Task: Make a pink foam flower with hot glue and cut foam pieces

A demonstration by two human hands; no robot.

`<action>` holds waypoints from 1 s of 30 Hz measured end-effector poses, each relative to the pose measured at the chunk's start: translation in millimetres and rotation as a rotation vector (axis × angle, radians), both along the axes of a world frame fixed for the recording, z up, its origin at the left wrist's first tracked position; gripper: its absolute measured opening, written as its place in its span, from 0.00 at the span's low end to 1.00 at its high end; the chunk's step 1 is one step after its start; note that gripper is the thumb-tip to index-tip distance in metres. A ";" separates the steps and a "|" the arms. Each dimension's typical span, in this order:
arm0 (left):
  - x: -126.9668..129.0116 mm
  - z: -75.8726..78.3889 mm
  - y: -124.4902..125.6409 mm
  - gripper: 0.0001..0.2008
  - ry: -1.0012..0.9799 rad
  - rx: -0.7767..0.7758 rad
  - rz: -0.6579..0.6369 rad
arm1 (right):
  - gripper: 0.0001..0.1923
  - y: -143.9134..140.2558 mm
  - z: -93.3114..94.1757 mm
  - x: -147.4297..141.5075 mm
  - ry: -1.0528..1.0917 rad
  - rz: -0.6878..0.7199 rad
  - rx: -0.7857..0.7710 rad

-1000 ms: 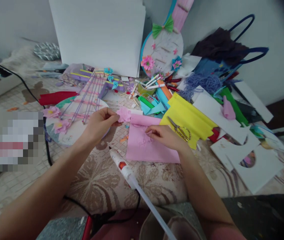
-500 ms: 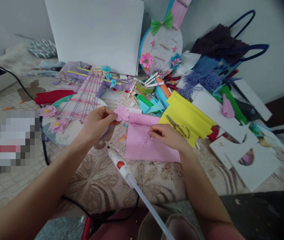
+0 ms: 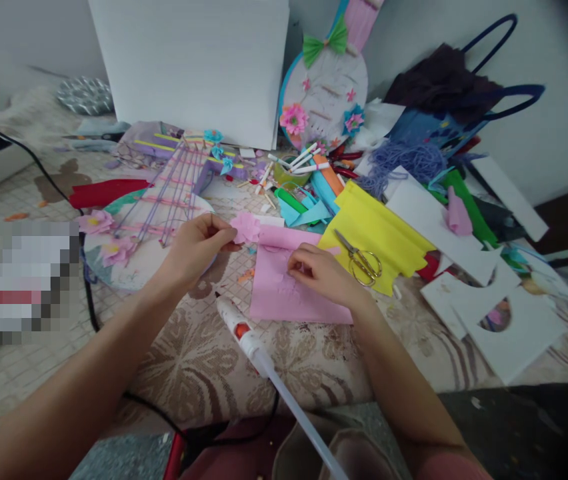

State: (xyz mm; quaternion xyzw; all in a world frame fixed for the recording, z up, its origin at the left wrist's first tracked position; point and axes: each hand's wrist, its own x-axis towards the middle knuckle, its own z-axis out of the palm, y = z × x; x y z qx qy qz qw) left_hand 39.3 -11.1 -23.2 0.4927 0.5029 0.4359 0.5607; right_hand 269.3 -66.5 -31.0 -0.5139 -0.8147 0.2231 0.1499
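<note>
Pink paper, thin and petalled, makes the flower point(image 3: 246, 227) at the middle of the head view, just right of the left hand's point(image 3: 191, 250) fingertips. Thumb and fingers there are pinched narrow on its left edge. The flower overlaps the far left corner of a pink sheet point(image 3: 284, 309); whether they touch cannot be told.

Over the sheet, the right hand point(image 3: 325, 275) has its fingertips drawn close together; whether they hold anything small is hidden. Pale bits lie on the sheet beside them. Farther right, gold-handled scissors point(image 3: 364, 267) rest on yellow paper point(image 3: 399, 233).

A strung guitar point(image 3: 137, 272) lies left of the left hand and beyond its forearm, two pink flowers at its left side. Nearer, a white glue gun point(image 3: 251, 343) lies on the patterned cloth point(image 3: 179, 373), its long clear stick point(image 3: 307, 430) jutting past the near edge.

A bump from the body or a forearm against that stick could swing or drop the gun; if its nozzle is hot, a drifting wrist could be burned. Too hard a pinch would probably crease or tear the petals.

The flower is roughly round, without a clear long axis, its open side seemingly up. The gun's long axis runs near right to far left, nozzle pointing far left.
</note>
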 end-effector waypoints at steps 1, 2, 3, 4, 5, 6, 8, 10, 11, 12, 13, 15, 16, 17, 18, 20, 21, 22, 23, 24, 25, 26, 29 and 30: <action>-0.1 0.0 -0.1 0.05 0.001 0.001 -0.003 | 0.03 0.0 -1.4 -1.6 -0.001 0.017 -0.004; -0.1 0.0 -0.2 0.05 0.002 0.000 -0.007 | 0.04 -0.1 -3.6 -3.6 -0.004 0.035 -0.008; -0.2 -0.2 -0.4 0.05 0.004 -0.001 -0.010 | 0.05 -0.1 -6.4 -5.9 -0.009 0.050 -0.012; -0.3 -0.3 -0.7 0.05 0.005 -0.004 -0.014 | 0.07 -0.2 -9.5 -8.4 -0.017 0.060 -0.012; -0.4 -0.6 -0.9 0.05 0.006 -0.004 -0.019 | 0.08 -0.3 -12.3 -10.7 -0.027 0.067 -0.010; -0.5 -0.9 -1.2 0.05 0.006 -0.004 -0.023 | 0.08 -0.4 -14.5 -12.8 -0.042 0.070 -0.005; -0.6 -1.3 -1.8 0.05 0.008 -0.003 -0.030 | 0.08 -0.5 -16.6 -15.9 -0.072 0.068 0.006; -0.3 -1.2 -2.3 0.05 0.010 -0.004 -0.036 | 0.06 -0.3 -15.4 -17.1 -0.067 0.059 0.012; -0.1 -1.0 -2.5 0.05 0.009 -0.006 -0.037 | 0.06 -0.1 -14.1 -17.1 -0.041 0.052 0.009; 0.2 -0.7 -2.8 0.05 0.006 -0.008 -0.038 | 0.05 0.2 -12.5 -16.8 0.002 0.037 0.003; 0.5 -0.4 -3.1 0.06 0.002 -0.010 -0.040 | 0.05 0.6 -11.1 -16.2 0.064 0.008 -0.003; 1.1 -0.1 -3.6 0.06 -0.010 -0.017 -0.044 | 0.06 1.6 -9.4 -15.0 0.227 -0.085 -0.022; 1.3 -0.2 -3.9 0.07 -0.017 -0.022 -0.049 | 0.07 2.2 -9.3 -14.5 0.316 -0.135 -0.038; 1.5 -0.6 -4.1 0.07 -0.026 -0.027 -0.053 | 0.08 3.0 -9.6 -14.1 0.405 -0.177 -0.061; 1.6 -1.0 -4.2 0.07 -0.037 -0.030 -0.059 | 0.08 3.9 -10.1 -14.0 0.488 -0.209 -0.089; 1.6 -2.2 -4.3 0.07 -0.059 -0.031 -0.066 | 0.06 6.5 -10.5 -14.7 0.635 -0.259 -0.149; 1.7 -2.7 -4.3 0.07 -0.068 -0.030 -0.068 | 0.05 8.2 -10.0 -15.6 0.704 -0.286 -0.170; 1.7 -3.0 -4.3 0.07 -0.074 -0.029 -0.068 | 0.06 10.0 -8.7 -17.0 0.772 -0.314 -0.186; 1.9 -3.0 -4.4 0.08 -0.079 -0.030 -0.068 | 0.07 12.1 -6.8 -18.8 0.832 -0.340 -0.200; 2.1 -2.8 -4.7 0.08 -0.083 -0.032 -0.069 | 0.08 14.4 -4.4 -21.0 0.886 -0.362 -0.211; 2.4 -2.2 -5.1 0.08 -0.087 -0.033 -0.068 | 0.09 16.8 -1.6 -23.5 0.932 -0.378 -0.221; 2.8 -1.5 -5.7 0.08 -0.092 -0.034 -0.070 | 0.09 19.3 1.0 -26.2 0.964 -0.390 -0.224; 4.2 1.6 -8.0 0.08 -0.090 -0.035 -0.071 | 0.08 26.4 5.8 -35.1 0.980 -0.411 -0.158; 4.6 2.7 -8.9 0.08 -0.085 -0.035 -0.070 | 0.07 28.3 5.8 -38.1 0.976 -0.416 -0.127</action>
